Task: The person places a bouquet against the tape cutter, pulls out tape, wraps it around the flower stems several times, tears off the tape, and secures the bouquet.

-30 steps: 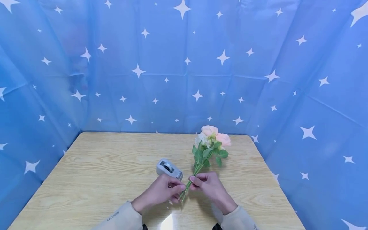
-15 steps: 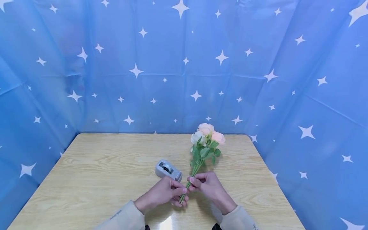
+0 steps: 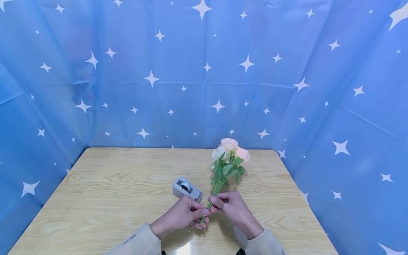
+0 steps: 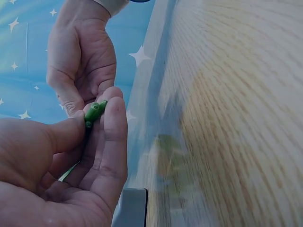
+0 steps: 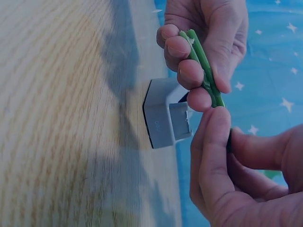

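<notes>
Pinching the lower ends of the green stems (image 5: 204, 61), the left hand (image 3: 186, 214) has thumb pressed to fingers; the right hand (image 3: 233, 209) grips them likewise just above. Slackening either thumb could let the stems slide out of line. The grey tape dispenser (image 3: 191, 193) on the wooden table (image 3: 111, 194), just beyond the left knuckles, could be bumped by a forward nudge. Leafy peony-like blooms (image 3: 242, 154) slant away farthest.

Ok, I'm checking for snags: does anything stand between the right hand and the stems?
Nothing visible: the right hand pinches the stems directly. The dispenser sits left of them, just beyond the left hand.
</notes>
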Demonstrator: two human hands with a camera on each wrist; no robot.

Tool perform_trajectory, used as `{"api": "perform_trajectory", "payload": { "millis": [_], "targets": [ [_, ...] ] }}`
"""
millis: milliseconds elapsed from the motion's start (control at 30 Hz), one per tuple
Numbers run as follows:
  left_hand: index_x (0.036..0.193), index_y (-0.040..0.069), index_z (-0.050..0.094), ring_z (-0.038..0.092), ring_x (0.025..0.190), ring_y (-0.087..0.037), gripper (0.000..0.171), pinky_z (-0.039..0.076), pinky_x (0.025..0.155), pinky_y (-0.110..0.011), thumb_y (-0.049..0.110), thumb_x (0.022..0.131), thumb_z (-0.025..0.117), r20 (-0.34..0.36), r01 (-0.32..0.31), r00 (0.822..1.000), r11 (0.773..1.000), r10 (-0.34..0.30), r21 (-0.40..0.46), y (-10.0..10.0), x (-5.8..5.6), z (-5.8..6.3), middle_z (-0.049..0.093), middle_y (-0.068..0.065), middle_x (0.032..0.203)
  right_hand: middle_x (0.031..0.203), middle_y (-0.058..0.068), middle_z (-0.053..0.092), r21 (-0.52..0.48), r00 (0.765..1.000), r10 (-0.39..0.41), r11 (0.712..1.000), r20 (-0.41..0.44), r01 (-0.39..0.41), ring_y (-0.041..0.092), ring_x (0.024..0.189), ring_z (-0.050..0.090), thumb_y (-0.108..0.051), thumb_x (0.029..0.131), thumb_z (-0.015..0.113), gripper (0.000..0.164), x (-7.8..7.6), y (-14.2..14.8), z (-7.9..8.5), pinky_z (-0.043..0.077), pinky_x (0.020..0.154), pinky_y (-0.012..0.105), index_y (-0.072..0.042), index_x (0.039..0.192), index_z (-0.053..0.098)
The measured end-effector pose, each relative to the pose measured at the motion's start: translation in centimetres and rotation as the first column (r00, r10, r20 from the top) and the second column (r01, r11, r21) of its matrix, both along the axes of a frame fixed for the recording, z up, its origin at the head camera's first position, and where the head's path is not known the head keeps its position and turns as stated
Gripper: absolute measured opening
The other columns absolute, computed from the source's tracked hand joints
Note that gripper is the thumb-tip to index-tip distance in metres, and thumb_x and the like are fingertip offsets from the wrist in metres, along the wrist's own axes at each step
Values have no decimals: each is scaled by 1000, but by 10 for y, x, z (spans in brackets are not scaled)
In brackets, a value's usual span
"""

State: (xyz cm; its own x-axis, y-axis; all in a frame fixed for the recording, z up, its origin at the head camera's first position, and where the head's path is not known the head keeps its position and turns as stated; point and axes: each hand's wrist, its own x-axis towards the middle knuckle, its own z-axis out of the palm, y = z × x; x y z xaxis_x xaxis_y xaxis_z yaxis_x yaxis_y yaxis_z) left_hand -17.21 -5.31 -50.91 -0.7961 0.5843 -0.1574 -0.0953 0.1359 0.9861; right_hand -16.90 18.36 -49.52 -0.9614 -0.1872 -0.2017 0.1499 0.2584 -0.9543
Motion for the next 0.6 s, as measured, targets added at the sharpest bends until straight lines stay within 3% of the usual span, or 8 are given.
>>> {"api": "perform_trajectory", "payload": {
  "millis": [367, 600],
  "targets": [
    [114, 0, 91, 82, 79, -10, 19, 70, 70, -22, 11, 114, 76, -79, -10, 997, 999, 7, -33, 1, 1, -6, 89, -13, 96, 95, 9, 88, -17, 999, 28, 999, 22, -27, 11, 82, 81, -17, 115, 76, 29, 1, 2, 2, 71, 81, 24, 11, 123, 83],
    [114, -2, 90, 83, 79, -11, 18, 70, 70, -22, 10, 114, 76, -143, -19, 990, 998, 11, -51, 2, 1, -7, 88, -11, 93, 91, 9, 87, 14, 999, 36, 999, -10, -36, 12, 81, 82, -19, 116, 76, 31, 2, 1, 3, 72, 80, 25, 10, 120, 83]
  ]
}}
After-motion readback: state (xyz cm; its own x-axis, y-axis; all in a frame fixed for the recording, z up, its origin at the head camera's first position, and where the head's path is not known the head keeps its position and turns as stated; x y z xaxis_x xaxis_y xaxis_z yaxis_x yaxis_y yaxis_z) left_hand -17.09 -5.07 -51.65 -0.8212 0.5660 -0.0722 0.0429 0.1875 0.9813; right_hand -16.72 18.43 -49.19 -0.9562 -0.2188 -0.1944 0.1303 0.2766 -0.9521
